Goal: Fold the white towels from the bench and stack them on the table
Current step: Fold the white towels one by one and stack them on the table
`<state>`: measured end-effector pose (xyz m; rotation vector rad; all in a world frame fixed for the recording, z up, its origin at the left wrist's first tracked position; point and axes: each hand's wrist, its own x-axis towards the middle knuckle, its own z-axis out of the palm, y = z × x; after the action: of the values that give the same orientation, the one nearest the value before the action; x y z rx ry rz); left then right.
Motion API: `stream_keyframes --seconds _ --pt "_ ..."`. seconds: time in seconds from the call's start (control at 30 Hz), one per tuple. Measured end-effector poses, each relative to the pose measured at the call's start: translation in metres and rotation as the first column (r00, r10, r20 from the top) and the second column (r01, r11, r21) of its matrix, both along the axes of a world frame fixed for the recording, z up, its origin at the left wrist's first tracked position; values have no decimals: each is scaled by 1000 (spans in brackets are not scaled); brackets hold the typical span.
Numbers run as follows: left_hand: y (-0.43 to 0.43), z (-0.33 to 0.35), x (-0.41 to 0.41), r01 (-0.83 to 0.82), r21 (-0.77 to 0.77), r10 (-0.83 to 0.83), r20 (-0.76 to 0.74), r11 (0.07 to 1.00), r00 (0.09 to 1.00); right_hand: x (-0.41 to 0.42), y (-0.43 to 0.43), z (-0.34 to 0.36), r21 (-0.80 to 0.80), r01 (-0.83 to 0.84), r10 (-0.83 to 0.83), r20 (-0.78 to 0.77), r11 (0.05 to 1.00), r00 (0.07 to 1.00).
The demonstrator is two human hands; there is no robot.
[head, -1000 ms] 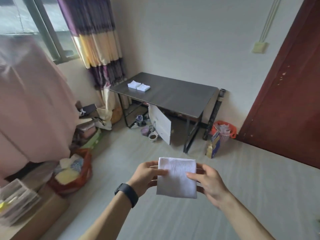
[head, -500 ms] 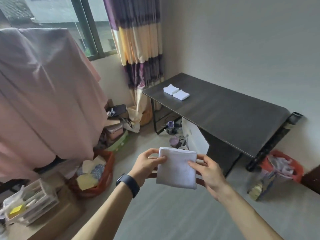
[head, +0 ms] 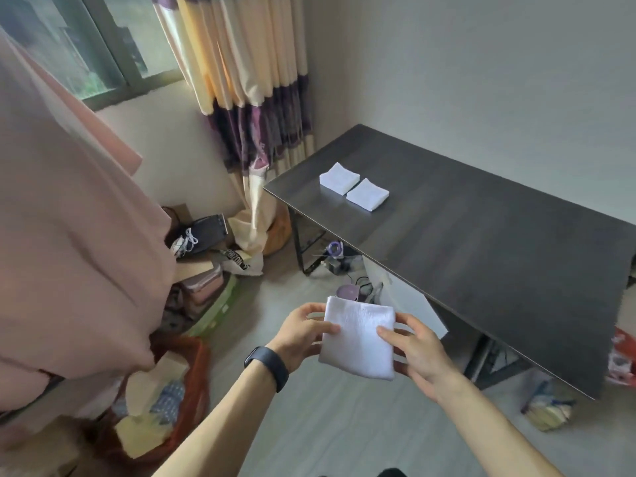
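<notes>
We hold 1 folded white towel (head: 358, 339) off the table (head: 481, 263), in front of its near long edge and over the floor. Our left hand (head: 303, 333) pinches the towel's left edge, thumb on top; our right hand (head: 418, 352) pinches the right edge likewise (fingers behind, mostly hidden). At the table's far-left end the farther towel (head: 339, 178) lies just beside the nearer towel (head: 367, 194). Both lie straight ahead of our hands, and we judge the right hand nearer the table.

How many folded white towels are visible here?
3: far towel and near towel lie adjacent on the table; held towel is between left hand and right hand. Others may be hidden.
</notes>
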<state>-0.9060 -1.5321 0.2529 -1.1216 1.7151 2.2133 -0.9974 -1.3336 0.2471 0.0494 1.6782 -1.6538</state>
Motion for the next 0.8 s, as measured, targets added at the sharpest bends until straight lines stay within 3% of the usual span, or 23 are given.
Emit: stream_keyframes --seconds 0.5,0.8 --pt "-173 -39 -341 93 -59 -87 95 994 992 -301 -175 -66 88 256 -254 -32 963 967" --pt "-246 -92 -520 229 -61 -216 173 971 961 -444 -246 -108 207 434 -440 -20 877 898"
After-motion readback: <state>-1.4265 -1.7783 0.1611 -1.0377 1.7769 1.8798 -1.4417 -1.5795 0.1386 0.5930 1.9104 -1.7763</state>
